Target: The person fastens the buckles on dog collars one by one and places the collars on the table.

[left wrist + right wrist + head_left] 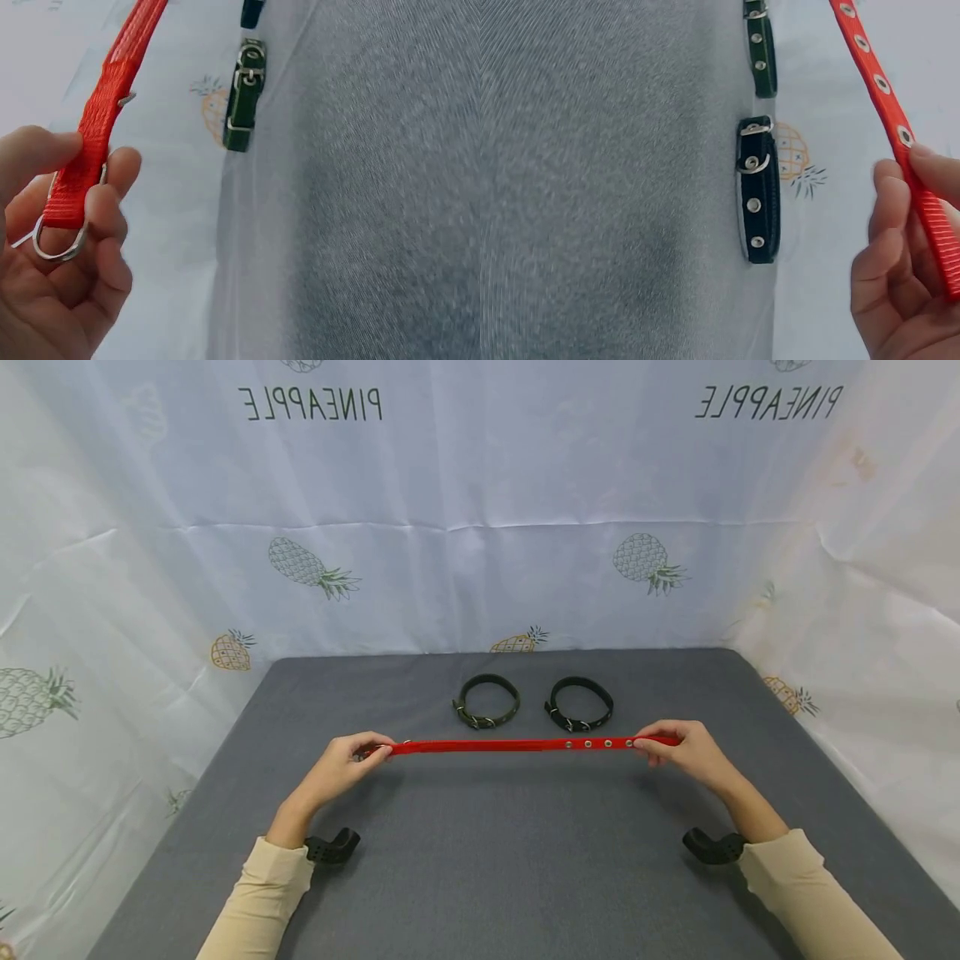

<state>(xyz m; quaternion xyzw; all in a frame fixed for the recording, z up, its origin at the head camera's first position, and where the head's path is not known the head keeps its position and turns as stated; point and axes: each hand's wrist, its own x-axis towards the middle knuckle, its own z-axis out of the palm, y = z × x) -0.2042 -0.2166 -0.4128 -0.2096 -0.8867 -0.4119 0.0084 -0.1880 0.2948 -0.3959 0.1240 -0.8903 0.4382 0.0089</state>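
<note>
A red webbing collar (517, 745) is stretched out straight above the grey table (480, 877). My left hand (352, 762) pinches its buckle end, where a metal ring (58, 244) shows below the red strap (105, 112). My right hand (675, 747) pinches the other end, past several metal eyelets (882, 84). Behind the strap lie two closed collars: a dark green collar (487, 702) on the left and a black collar (579, 703) on the right. The black collar (756, 191) and green collar (760, 45) also appear in the right wrist view.
White pineapple-print cloth (480, 527) walls the table at the back and both sides. A black wrist-camera mount (333, 846) sits under my left wrist, and another mount (711, 847) under my right.
</note>
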